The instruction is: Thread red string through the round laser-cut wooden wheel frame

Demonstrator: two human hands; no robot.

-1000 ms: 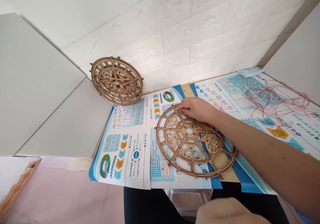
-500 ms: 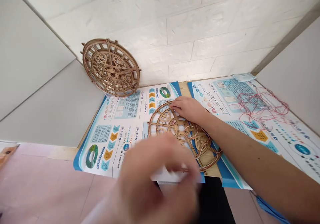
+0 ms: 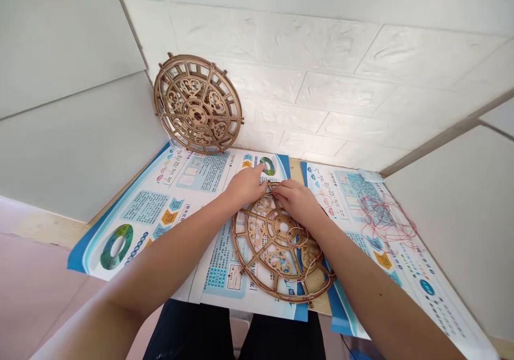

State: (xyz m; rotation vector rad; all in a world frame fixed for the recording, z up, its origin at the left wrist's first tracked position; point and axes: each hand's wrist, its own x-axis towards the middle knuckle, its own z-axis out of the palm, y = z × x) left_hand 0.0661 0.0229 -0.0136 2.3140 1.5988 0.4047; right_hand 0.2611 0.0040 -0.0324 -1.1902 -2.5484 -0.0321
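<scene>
A round openwork wooden panel (image 3: 277,231) lies flat on the printed sheets, with thin reddish wire (image 3: 299,237) running along its rim and looped over its middle. At the far rim, my left hand (image 3: 248,185) has its forefinger pointing forward and the other fingers curled in; what they pinch, if anything, is hidden. Close beside it, my right hand (image 3: 297,200) has its fingertips closed together on the panel's far rim. The gap between the two hands is small.
A similar wooden panel (image 3: 197,116) leans upright against the white brick-pattern wall (image 3: 321,92). Tangled red wire (image 3: 387,218) lies at the right on a printed sheet (image 3: 349,188), near a small clear packet (image 3: 370,176). Grey side boards (image 3: 80,151) stand left and right.
My left hand has moved from close before the camera, where it was blurred, forward to the panel's far rim. My right hand has stayed at that rim. The view has shifted.
</scene>
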